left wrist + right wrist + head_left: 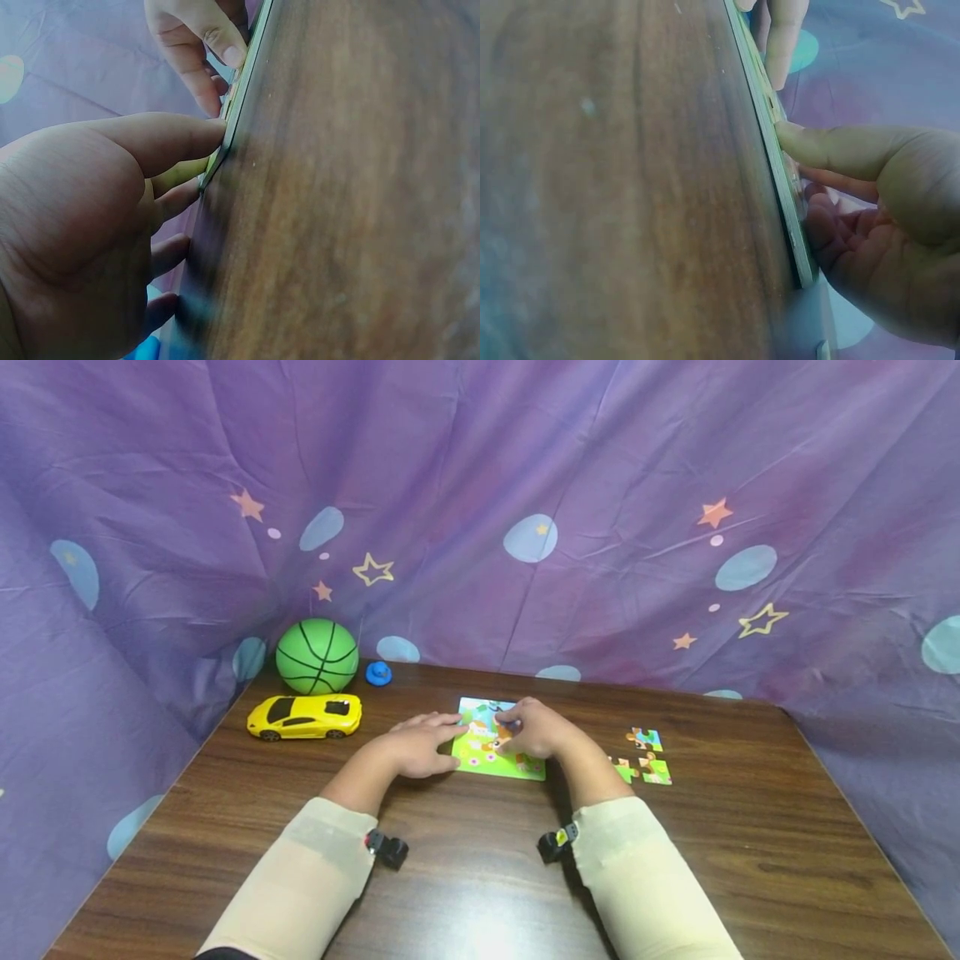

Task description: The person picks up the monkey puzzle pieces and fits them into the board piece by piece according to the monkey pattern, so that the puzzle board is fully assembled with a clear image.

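Observation:
A colourful jigsaw puzzle board (487,762) with a cartoon picture lies flat on the wooden table. My left hand (422,746) rests at its left side, fingers spread and fairly straight, with the thumb tip on the near left corner in the left wrist view. Over the board's right half, my right hand (536,729) holds a puzzle piece (508,727) against the board between thumb and forefinger, the other fingers curled under the palm. Most of that piece is hidden by the hand. In the right wrist view the thumb (799,141) touches the board's top close to its edge.
Right of the board lie loose puzzle pieces (656,770), one partly behind my right forearm. A yellow toy car (306,717), a green ball (318,656) and a small blue toy duck (378,673) stand at the back left. A purple curtain (465,527) hangs behind the table.

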A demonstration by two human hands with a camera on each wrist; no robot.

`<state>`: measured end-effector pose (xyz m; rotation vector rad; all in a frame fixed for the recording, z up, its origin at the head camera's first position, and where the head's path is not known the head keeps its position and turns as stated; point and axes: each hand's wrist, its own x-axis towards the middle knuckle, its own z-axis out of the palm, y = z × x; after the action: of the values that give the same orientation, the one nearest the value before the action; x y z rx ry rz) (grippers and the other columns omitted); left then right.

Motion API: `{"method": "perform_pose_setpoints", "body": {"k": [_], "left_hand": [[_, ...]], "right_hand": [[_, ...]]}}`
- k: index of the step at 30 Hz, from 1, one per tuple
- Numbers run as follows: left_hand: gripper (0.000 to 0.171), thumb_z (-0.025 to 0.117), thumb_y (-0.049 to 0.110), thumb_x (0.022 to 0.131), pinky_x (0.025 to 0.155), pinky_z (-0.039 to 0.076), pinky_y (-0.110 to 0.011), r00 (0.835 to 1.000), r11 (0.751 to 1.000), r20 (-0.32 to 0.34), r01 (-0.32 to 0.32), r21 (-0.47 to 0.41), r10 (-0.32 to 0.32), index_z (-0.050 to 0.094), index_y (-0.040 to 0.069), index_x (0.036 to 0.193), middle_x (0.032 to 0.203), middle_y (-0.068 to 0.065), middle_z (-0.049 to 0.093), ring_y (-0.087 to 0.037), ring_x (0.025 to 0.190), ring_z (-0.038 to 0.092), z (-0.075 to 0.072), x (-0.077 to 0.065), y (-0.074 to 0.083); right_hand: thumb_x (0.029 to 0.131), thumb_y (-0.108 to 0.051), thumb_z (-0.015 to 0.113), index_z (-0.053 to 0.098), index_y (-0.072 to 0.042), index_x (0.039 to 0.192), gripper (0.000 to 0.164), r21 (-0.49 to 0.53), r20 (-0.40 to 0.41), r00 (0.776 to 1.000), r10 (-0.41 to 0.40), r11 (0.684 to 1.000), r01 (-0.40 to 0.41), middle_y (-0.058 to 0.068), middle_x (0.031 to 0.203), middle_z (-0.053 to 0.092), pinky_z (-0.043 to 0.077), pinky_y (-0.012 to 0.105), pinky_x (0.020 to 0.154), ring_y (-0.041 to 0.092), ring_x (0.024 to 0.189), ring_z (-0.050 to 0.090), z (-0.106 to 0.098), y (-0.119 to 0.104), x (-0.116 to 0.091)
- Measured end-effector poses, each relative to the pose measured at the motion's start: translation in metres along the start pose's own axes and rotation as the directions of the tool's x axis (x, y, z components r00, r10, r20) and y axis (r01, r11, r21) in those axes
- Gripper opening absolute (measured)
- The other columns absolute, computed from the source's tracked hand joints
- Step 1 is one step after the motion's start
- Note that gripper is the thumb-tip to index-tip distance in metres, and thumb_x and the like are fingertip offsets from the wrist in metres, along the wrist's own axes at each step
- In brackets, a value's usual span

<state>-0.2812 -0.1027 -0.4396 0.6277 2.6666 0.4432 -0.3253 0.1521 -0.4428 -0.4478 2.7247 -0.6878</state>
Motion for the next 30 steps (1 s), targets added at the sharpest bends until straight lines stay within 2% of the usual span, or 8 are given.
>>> {"method": "perform_pose_setpoints", "body": {"k": [3, 6, 9, 13, 18, 21, 27, 30], "left_hand": [[0.069, 0.059, 0.048, 0.106, 0.132, 0.017, -0.072, 1.0, 1.0, 0.0, -0.002, 0.005, 0.002, 0.036, 0.03, 0.168, 0.181, 0.004, 0.021, -0.04, 0.169, 0.014, 0.001, 0.0, 0.0], [0.069, 0.059, 0.048, 0.106, 0.133, 0.017, -0.071, 1.0, 1.0, 0.0, -0.002, 0.011, 0.002, 0.036, 0.03, 0.168, 0.181, 0.004, 0.021, -0.04, 0.169, 0.014, 0.003, 0.0, 0.0], [0.069, 0.06, 0.048, 0.106, 0.133, 0.018, -0.07, 1.0, 1.0, -0.004, -0.002, 0.019, 0.002, 0.037, 0.031, 0.168, 0.181, 0.005, 0.022, -0.039, 0.169, 0.015, 0.005, 0.0, 0.001], [0.068, 0.06, 0.047, 0.105, 0.133, 0.019, -0.069, 1.0, 1.0, -0.014, -0.004, 0.024, 0.004, 0.038, 0.031, 0.168, 0.181, 0.005, 0.023, -0.038, 0.169, 0.015, 0.006, 0.001, 0.001], [0.068, 0.06, 0.046, 0.105, 0.133, 0.018, -0.07, 1.0, 1.0, -0.016, 0.0, 0.013, 0.0, 0.038, 0.031, 0.167, 0.181, 0.005, 0.023, -0.038, 0.169, 0.015, 0.006, 0.0, 0.002], [0.068, 0.06, 0.046, 0.105, 0.133, 0.018, -0.07, 1.0, 1.0, -0.014, 0.001, 0.012, -0.001, 0.038, 0.031, 0.168, 0.181, 0.005, 0.022, -0.038, 0.169, 0.014, 0.005, -0.001, 0.002], [0.068, 0.06, 0.047, 0.106, 0.133, 0.017, -0.07, 1.0, 1.0, -0.014, -0.003, 0.011, 0.003, 0.037, 0.031, 0.168, 0.181, 0.004, 0.021, -0.038, 0.169, 0.014, 0.003, -0.001, 0.001], [0.068, 0.059, 0.047, 0.106, 0.134, 0.017, -0.069, 1.0, 1.0, -0.014, -0.001, 0.013, 0.001, 0.037, 0.031, 0.168, 0.181, 0.004, 0.021, -0.038, 0.169, 0.014, 0.002, -0.001, 0.001]], "right_hand": [[0.088, -0.031, 0.09, 0.069, -0.013, 0.145, 0.063, 0.03, 0.002, 0.999, -0.039, 0.999, 0.039, 0.015, 0.145, 0.064, 0.051, 0.053, 0.117, 0.033, 0.131, 0.063, -0.002, 0.004, -0.001], [0.092, -0.027, 0.085, 0.068, -0.01, 0.145, 0.058, 0.119, -0.015, 0.997, -0.074, 0.99, 0.075, 0.012, 0.138, 0.072, 0.058, 0.05, 0.109, 0.032, 0.126, 0.068, -0.007, 0.011, -0.005], [0.096, -0.021, 0.079, 0.067, -0.008, 0.145, 0.053, 0.206, -0.077, 0.991, -0.106, 0.971, 0.119, 0.013, 0.13, 0.076, 0.06, 0.045, 0.103, 0.028, 0.119, 0.071, -0.019, 0.017, -0.012], [0.099, -0.017, 0.074, 0.066, -0.01, 0.146, 0.048, 0.264, -0.169, 0.979, -0.111, 0.952, 0.153, 0.015, 0.128, 0.075, 0.06, 0.044, 0.104, 0.027, 0.12, 0.072, -0.037, 0.021, -0.025], [0.101, -0.022, 0.075, 0.068, -0.015, 0.144, 0.044, 0.26, -0.226, 0.972, -0.067, 0.957, 0.127, 0.01, 0.126, 0.078, 0.059, 0.047, 0.109, 0.028, 0.123, 0.073, -0.053, 0.038, -0.044], [0.102, -0.024, 0.074, 0.068, -0.012, 0.143, 0.044, 0.222, -0.254, 0.965, -0.062, 0.968, 0.121, 0.011, 0.123, 0.079, 0.058, 0.045, 0.108, 0.027, 0.119, 0.074, -0.062, 0.056, -0.055], [0.105, -0.031, 0.07, 0.064, -0.012, 0.148, 0.048, 0.19, -0.277, 0.961, 0.023, 0.981, 0.032, 0.012, 0.124, 0.076, 0.06, 0.031, 0.084, 0.02, 0.101, 0.071, -0.082, 0.094, -0.081], [0.105, -0.033, 0.07, 0.061, -0.01, 0.15, 0.051, 0.223, -0.283, 0.957, 0.068, 0.975, -0.004, 0.016, 0.128, 0.073, 0.058, 0.026, 0.079, 0.016, 0.099, 0.068, -0.087, 0.109, -0.091]]}}
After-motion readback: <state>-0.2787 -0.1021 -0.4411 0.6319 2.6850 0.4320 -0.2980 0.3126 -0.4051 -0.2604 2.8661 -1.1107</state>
